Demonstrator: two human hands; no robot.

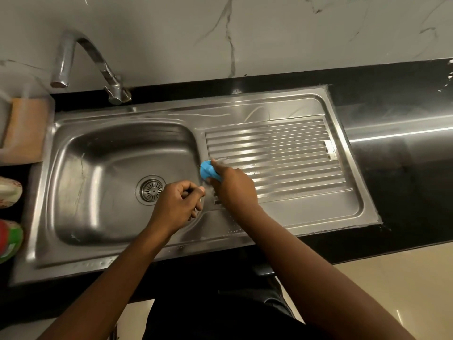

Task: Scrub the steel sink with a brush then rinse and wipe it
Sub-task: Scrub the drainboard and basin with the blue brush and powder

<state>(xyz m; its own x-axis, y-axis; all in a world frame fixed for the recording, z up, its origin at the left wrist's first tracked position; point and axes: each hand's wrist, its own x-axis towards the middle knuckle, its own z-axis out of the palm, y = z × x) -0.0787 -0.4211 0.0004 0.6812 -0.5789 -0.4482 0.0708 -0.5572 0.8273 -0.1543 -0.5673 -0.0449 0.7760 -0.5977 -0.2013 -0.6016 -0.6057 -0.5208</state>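
A: Steel sink [73, 261] set into a black desk [404, 173], basin on the left, ribbed drainboard [282, 153] on the right. Round drain strainer [150, 190] near the basin's middle.

B: And the brush?

A: Blue brush [206, 170], right on the ridge between basin and drainboard, at the drainboard's near-left corner. Clamped in the right hand [234, 190], fingers wrapped over its top, only the blue front end showing. Bristles hidden under the hand.

B: Left hand?

A: Left hand [177, 204] curled into a loose fist, fingers folded together, hovering above the basin's right side just beside the strainer. Hard to tell whether anything sits inside it; nothing visible. Close to the right hand, not quite touching.

B: Tap running?

A: Curved chrome faucet [81, 60] at the back left, spout aimed over the basin's left edge. No stream to be seen. Some pale streaks and wet marks across the drainboard and the rim behind it.

B: Anything else around?

A: Tan board-like thing [25, 128] on the left past the sink rim. Two rounded containers [8, 217] cut off at the left edge, one pale, one red and green. Marble-patterned wall [245, 33] behind.
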